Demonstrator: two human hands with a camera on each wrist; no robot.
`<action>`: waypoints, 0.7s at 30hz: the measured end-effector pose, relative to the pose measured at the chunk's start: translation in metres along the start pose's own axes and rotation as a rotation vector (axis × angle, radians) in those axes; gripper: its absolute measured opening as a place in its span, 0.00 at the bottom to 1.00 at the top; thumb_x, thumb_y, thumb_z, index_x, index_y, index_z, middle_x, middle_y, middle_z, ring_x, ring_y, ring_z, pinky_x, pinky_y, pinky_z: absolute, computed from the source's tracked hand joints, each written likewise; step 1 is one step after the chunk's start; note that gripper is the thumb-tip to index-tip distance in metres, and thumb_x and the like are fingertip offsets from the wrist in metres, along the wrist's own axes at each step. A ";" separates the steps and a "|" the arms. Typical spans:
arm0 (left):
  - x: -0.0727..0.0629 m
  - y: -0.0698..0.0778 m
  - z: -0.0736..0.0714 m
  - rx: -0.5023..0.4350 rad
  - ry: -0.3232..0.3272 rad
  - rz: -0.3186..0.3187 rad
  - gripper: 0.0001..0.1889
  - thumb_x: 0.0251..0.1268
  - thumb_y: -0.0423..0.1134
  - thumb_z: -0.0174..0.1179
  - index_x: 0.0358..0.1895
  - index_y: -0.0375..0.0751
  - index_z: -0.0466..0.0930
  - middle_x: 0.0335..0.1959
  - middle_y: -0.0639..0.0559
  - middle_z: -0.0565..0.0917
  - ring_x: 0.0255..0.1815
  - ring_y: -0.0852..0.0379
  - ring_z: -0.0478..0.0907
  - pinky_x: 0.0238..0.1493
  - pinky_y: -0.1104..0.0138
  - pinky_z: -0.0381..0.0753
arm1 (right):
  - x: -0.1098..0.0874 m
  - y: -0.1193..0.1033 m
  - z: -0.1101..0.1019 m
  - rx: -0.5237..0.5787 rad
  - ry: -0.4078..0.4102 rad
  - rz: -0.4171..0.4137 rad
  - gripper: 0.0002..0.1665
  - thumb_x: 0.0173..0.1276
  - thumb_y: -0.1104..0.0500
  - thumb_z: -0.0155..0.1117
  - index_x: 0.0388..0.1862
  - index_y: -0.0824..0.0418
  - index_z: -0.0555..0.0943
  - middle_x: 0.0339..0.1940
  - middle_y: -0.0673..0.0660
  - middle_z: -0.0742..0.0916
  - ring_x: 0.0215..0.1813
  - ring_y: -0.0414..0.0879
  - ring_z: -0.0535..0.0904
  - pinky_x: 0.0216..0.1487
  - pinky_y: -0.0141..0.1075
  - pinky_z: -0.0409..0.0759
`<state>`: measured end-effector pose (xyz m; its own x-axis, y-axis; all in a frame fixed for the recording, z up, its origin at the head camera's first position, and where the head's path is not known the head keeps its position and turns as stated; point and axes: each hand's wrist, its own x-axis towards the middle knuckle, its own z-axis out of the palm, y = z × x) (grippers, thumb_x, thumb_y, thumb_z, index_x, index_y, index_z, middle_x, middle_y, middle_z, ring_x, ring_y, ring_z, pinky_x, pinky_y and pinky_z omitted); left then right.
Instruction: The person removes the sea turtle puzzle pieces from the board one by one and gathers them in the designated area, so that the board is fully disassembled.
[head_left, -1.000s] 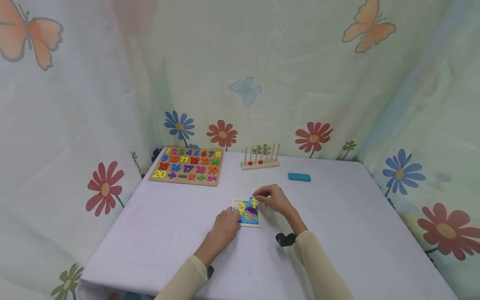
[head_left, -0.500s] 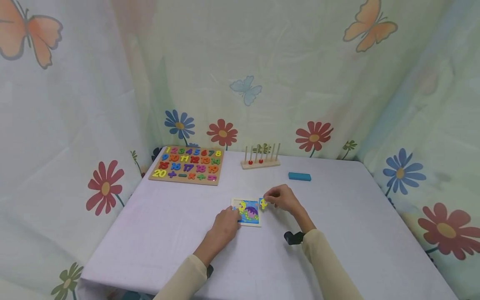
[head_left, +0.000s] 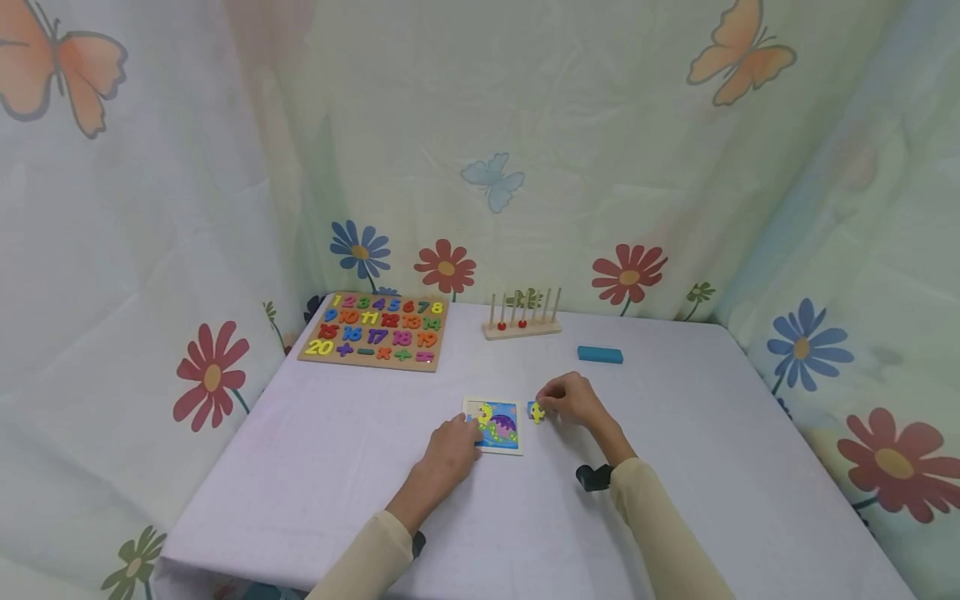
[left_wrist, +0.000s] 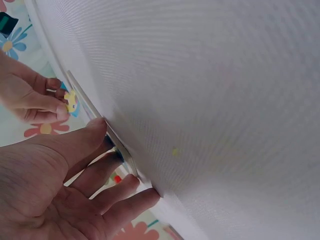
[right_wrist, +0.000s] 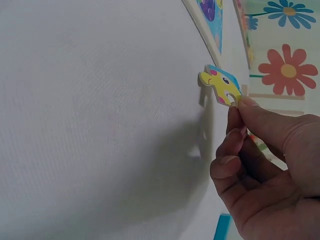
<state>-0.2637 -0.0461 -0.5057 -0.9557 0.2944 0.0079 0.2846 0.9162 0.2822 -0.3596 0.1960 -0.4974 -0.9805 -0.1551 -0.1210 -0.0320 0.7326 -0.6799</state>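
A small jigsaw puzzle in a pale wooden frame lies flat on the white table, showing a yellow and purple animal on blue. My left hand holds this puzzle at its left side; in the left wrist view its thumb and fingertips sit along the frame's edge. To the right of the frame, my right hand pinches a puzzle piece between thumb and index finger. The piece has a yellow animal head with pink spots and a blue corner. It is tilted, close over the cloth, its shadow beside it.
A number board with colourful digits lies at the back left. A wooden peg stand with two red beads stands at the back middle. A blue block lies beyond my right hand. Flower-printed curtains surround the table.
My right hand has lifted the piece off the puzzle's upper right corner and carried it right, clear of the frame, tilting it. My left hand has stayed at the puzzle's left side.
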 end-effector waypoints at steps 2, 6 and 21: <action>0.000 0.000 0.000 -0.009 0.002 0.000 0.16 0.73 0.38 0.72 0.59 0.39 0.90 0.57 0.41 0.87 0.54 0.47 0.86 0.59 0.55 0.87 | 0.000 0.001 0.000 -0.007 0.000 0.005 0.05 0.74 0.64 0.73 0.45 0.64 0.92 0.37 0.56 0.90 0.38 0.50 0.81 0.40 0.36 0.86; 0.001 0.000 0.000 -0.011 0.012 -0.001 0.15 0.72 0.37 0.72 0.59 0.39 0.90 0.57 0.41 0.88 0.53 0.47 0.86 0.57 0.55 0.88 | 0.003 0.004 0.001 -0.018 -0.010 0.000 0.05 0.74 0.65 0.73 0.45 0.64 0.92 0.38 0.56 0.90 0.39 0.49 0.81 0.42 0.35 0.86; 0.001 -0.001 0.003 -0.024 0.031 0.004 0.15 0.71 0.36 0.74 0.57 0.38 0.91 0.55 0.42 0.88 0.52 0.48 0.86 0.57 0.56 0.88 | 0.001 0.010 0.013 -0.074 0.054 -0.070 0.03 0.74 0.67 0.73 0.42 0.66 0.90 0.37 0.55 0.89 0.42 0.49 0.80 0.52 0.42 0.86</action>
<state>-0.2645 -0.0457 -0.5082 -0.9564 0.2896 0.0384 0.2872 0.9079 0.3054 -0.3584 0.1948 -0.5137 -0.9843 -0.1730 -0.0348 -0.1128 0.7687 -0.6296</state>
